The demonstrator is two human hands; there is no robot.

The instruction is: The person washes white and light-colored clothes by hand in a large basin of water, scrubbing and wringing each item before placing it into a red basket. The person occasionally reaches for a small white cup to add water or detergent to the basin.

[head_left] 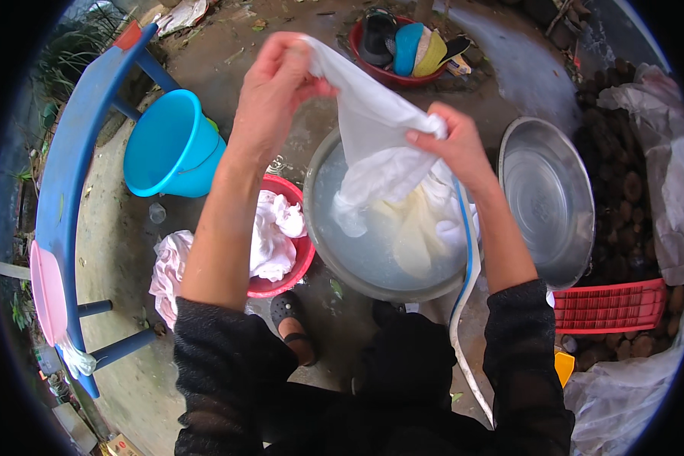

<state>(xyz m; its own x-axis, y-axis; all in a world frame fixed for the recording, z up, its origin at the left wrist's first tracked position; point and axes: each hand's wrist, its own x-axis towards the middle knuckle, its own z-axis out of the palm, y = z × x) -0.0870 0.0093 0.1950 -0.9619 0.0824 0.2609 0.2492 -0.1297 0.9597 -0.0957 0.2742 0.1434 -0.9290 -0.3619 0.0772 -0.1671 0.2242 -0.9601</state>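
Observation:
A wet white cloth [376, 114] is stretched between my two hands over a large metal basin. My left hand [281, 80], the higher one, is closed on one corner of it. Farther right and lower, my right hand [456, 144] pinches another edge, thumb on top. The cloth's lower end hangs into the cloudy water of the basin [347, 283]. More laundry [422, 235], white and cream, lies half under water there. A white hose with a blue stripe [463, 285] runs over the basin's near rim; its end is hidden among the cloths.
Left of the basin, a red tub [300, 266] holds white laundry, with a pinkish cloth [173, 270] beside it. A blue bucket [163, 148] stands by a blue bench [64, 167]. Another metal basin [562, 216] leans at right, above a red basket [612, 306]. A red bowl [387, 74] of slippers sits behind.

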